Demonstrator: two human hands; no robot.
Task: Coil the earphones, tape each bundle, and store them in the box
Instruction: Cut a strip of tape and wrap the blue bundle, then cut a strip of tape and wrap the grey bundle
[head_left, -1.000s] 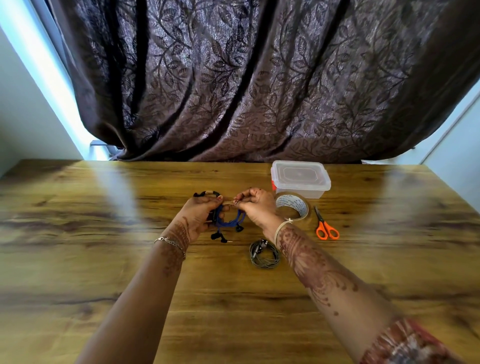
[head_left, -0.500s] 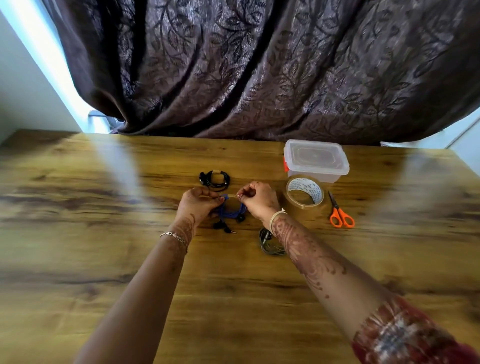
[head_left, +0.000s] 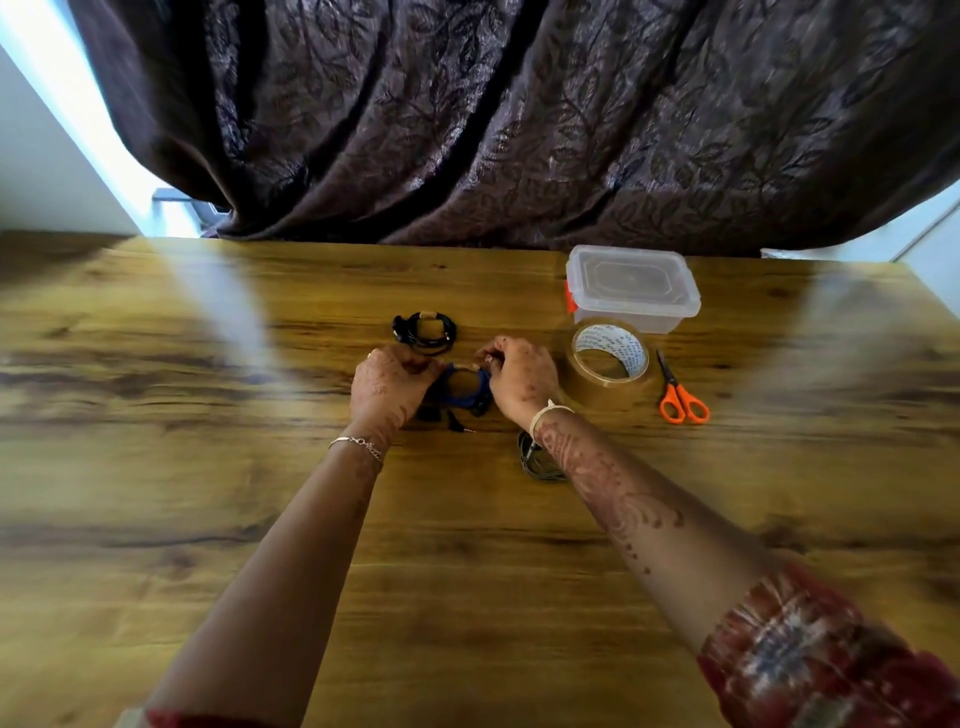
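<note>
Tabletop (head_left: 249, 519): left hand (head_left: 387, 387), right hand (head_left: 522, 379) pinch blue earphones (head_left: 463, 401).

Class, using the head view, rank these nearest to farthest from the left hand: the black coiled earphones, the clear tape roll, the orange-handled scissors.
1. Black coiled earphones, just beyond the left hand.
2. Clear tape roll, to the right, past the right hand.
3. Orange-handled scissors, farthest right, beside the roll.

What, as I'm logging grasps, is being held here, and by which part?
The blue earphone coil: the left grip holds its left side, the right grip pinches its upper right, by the tape strip.
</note>
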